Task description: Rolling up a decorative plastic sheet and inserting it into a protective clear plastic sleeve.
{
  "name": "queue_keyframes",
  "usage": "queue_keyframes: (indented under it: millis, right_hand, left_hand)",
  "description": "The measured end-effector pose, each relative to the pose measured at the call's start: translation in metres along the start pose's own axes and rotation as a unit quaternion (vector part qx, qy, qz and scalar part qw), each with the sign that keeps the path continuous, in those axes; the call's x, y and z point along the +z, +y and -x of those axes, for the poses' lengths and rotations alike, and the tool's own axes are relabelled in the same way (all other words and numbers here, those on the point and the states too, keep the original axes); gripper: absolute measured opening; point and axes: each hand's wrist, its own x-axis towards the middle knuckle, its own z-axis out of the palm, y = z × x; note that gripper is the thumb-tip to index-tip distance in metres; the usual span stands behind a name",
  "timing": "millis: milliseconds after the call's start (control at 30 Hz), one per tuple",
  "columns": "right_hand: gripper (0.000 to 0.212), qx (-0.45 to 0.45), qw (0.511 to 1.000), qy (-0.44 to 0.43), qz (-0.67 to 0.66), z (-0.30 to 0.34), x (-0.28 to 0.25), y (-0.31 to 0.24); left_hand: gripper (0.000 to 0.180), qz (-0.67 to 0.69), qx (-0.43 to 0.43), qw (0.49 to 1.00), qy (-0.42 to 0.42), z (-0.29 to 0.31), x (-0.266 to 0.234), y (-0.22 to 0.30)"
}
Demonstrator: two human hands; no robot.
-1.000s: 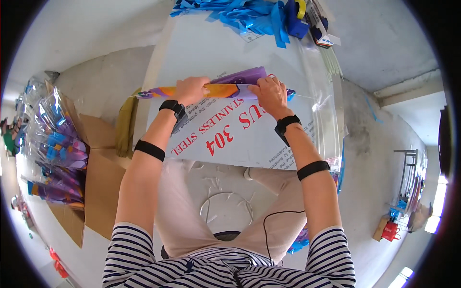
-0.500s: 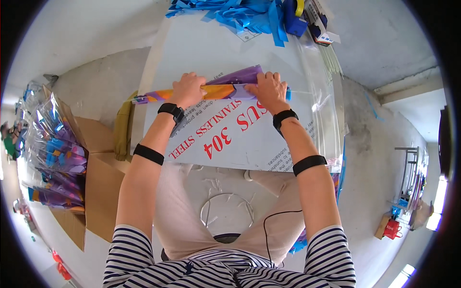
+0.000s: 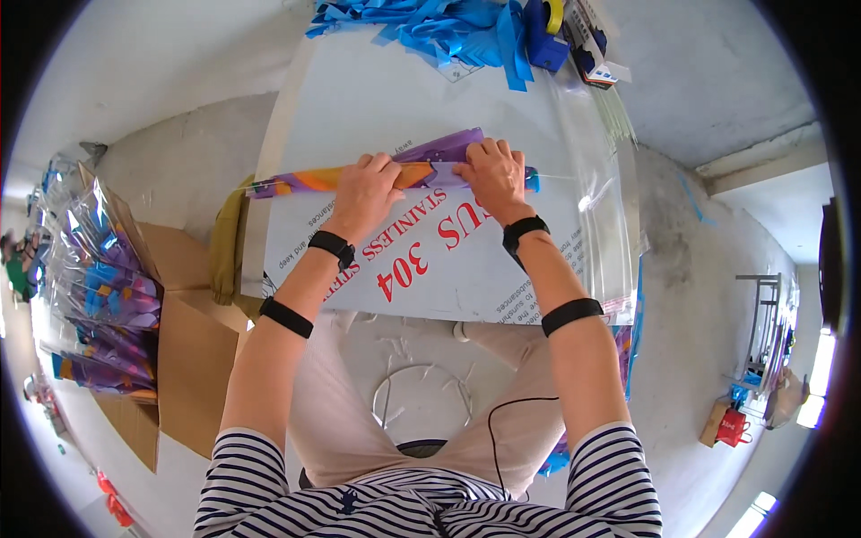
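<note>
Purple and orange sheet [image 3: 416, 174] is lying as a narrow roll across the bench [image 3: 359, 99], running from left of my left grip [image 3: 366, 194] to just past my right grip [image 3: 495, 179]; both are curling over it and gripping it. If I am pressing unevenly, it could skew, or the flap [image 3: 448, 146] beyond the grips could crease. My forearms are reaching forward, angling inward, knuckles up.

The shirt [image 3: 296, 509] is white with narrow navy stripes and a small dark emblem [image 3: 348, 502]. Black wristbands [image 3: 333, 248] and wider-set forearm bands [image 3: 572, 316] match; a thin black cable [image 3: 492, 435] crosses pale beige trousers [image 3: 336, 417].
</note>
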Motion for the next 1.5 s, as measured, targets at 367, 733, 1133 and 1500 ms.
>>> queue_keyframes:
  millis: [367,733,1133,1500]
  right_hand:
    - [0.029,-0.121,0.99,0.064,0.013,0.017,-0.014,0.027]
    - [0.028,-0.002,0.996,-0.077,-0.05,-0.037,-0.023,0.043]
    - [0.031,-0.027,0.993,-0.072,0.086,-0.063,-0.022,0.026]
    - [0.022,-0.075,0.989,-0.119,0.054,-0.081,-0.018,0.013]
  left_hand:
    - [0.015,0.057,-0.035,0.998,-0.015,-0.022,0.009,-0.021]
    - [0.018,0.059,-0.118,0.989,-0.07,-0.048,0.012,-0.029]
    - [0.014,-0.041,-0.122,0.991,-0.039,-0.045,0.027,-0.023]
    - [0.016,0.031,-0.1,0.994,0.013,-0.054,0.021,-0.029]
